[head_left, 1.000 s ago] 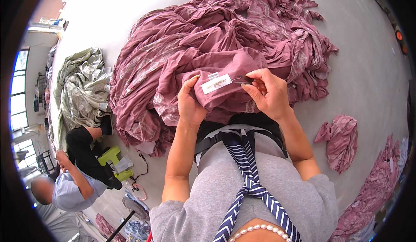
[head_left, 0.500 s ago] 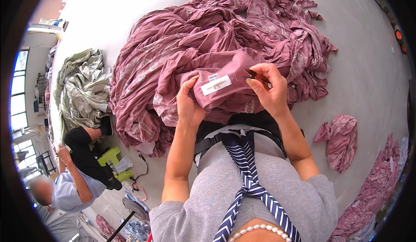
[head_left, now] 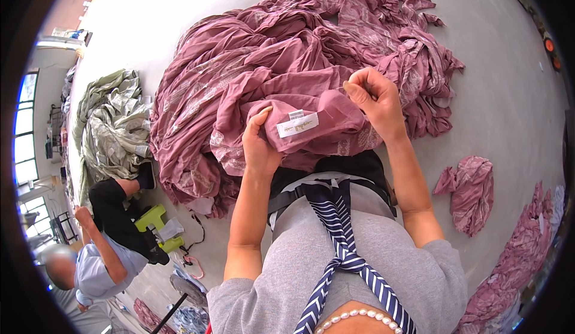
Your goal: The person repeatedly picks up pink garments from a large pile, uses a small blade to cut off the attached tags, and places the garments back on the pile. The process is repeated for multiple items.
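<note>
A mauve cloth (head_left: 269,109) with white patterned bands lies heaped in front of me. My left hand (head_left: 262,145) is closed on a raised fold of it, thumb on top. Beside that thumb, a white label (head_left: 297,125) with a smaller tag (head_left: 296,115) lies face up on the fold. Over the fold's right side, my right hand (head_left: 378,97) is raised in a pinch, its fingertips just off the cloth. What sits between those fingers is too small or hidden to make out.
To the left, a person (head_left: 111,262) sits by a pale green cloth heap (head_left: 114,124) and a lime-green stool (head_left: 153,219). A small mauve bundle (head_left: 473,196) lies on the floor at right, with a longer mauve pile (head_left: 509,274) farther right.
My right hand has moved up and slightly right, away from the label. A small dark tool seen in its fingers before no longer shows. My left hand keeps its hold on the cloth.
</note>
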A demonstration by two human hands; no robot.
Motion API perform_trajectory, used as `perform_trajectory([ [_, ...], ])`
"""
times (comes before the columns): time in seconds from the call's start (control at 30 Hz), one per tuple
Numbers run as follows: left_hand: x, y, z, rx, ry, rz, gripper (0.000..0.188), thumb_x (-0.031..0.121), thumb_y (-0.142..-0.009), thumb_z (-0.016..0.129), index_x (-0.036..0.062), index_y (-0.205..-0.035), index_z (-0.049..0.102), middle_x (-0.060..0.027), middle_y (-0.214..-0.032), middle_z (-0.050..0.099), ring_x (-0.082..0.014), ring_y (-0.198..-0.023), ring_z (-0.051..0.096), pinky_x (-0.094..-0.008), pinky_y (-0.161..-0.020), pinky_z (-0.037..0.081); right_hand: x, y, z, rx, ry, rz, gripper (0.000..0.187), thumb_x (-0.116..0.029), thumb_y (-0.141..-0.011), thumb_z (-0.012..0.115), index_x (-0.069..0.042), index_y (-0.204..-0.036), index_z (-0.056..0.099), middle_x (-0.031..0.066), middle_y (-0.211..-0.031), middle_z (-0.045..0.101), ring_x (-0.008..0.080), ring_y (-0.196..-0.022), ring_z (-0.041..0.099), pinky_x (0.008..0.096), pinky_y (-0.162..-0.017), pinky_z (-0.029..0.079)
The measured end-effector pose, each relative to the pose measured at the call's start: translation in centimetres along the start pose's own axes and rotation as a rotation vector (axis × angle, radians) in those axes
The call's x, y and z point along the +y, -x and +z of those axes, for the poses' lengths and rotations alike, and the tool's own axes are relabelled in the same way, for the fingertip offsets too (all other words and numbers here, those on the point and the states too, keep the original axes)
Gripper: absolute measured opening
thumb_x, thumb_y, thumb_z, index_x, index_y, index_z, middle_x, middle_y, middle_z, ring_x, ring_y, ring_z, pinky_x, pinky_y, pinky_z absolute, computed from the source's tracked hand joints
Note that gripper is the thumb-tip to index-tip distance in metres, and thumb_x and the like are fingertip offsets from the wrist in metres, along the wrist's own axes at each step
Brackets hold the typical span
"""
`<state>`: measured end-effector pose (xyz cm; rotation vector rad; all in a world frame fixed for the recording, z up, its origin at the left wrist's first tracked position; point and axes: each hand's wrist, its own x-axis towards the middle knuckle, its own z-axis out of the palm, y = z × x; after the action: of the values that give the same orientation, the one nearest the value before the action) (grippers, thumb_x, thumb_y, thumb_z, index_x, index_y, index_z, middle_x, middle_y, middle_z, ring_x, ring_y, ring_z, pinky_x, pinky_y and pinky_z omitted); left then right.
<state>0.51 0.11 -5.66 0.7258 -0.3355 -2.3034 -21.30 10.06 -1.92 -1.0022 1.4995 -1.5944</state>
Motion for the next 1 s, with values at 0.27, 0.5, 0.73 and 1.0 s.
perform_trajectory([
  [0.27,-0.2,-0.2,-0.2,0.053,-0.027,0.030,0.029,0.018,-0.092,0.045,0.0001,-0.111,0.057,-0.0150,-0.109,0.064,-0.0294,-0.100,0.063,-0.0451,-0.093,0.049,-0.6,1.4,1.2,-0.137,0.336,-0.120,0.033,-0.017,-0.076,0.079,-0.005,-0.101,0.061,0.0049,-0.069,0.057,0.0103,-0.058,0.049,0.0245,-0.056,0.044],
  [0.5,1.2,-0.4,4.3,0.176,-0.347,0.020,0.034,0.015,-0.095,0.049,-0.0006,-0.125,0.054,-0.0126,-0.118,0.061,-0.0239,-0.110,0.059,-0.0375,-0.095,0.048,0.3,-2.1,-0.4,0.211,0.098,-0.196,0.020,-0.014,-0.081,0.074,-0.003,-0.096,0.066,-0.0023,-0.082,0.067,-0.0013,-0.059,0.041,0.0158,-0.054,0.039],
  [0.73,4.3,-4.0,4.3,-0.249,-1.171,0.264,0.020,0.022,-0.093,0.062,0.0027,-0.097,0.064,0.0019,-0.081,0.061,-0.0028,-0.071,0.052,-0.0171,-0.063,0.042,-2.1,-4.7,0.1,0.100,0.211,-0.212,0.011,-0.011,-0.086,0.068,-0.001,-0.083,0.063,-0.0007,-0.067,0.063,0.0042,-0.060,0.055,0.0213,-0.054,0.042],
  [1.0,0.5,-2.8,1.1,-0.311,-1.647,0.673,0.057,0.026,-0.068,0.081,0.0074,-0.118,0.060,-0.0119,-0.116,0.062,-0.0290,-0.108,0.058,-0.0365,-0.096,0.043,-0.2,-5.1,-2.2,0.239,0.188,-0.210,0.012,-0.012,-0.088,0.066,-0.002,-0.083,0.062,-0.0087,-0.065,0.052,-0.0021,-0.057,0.039,0.0170,-0.050,0.029],
])
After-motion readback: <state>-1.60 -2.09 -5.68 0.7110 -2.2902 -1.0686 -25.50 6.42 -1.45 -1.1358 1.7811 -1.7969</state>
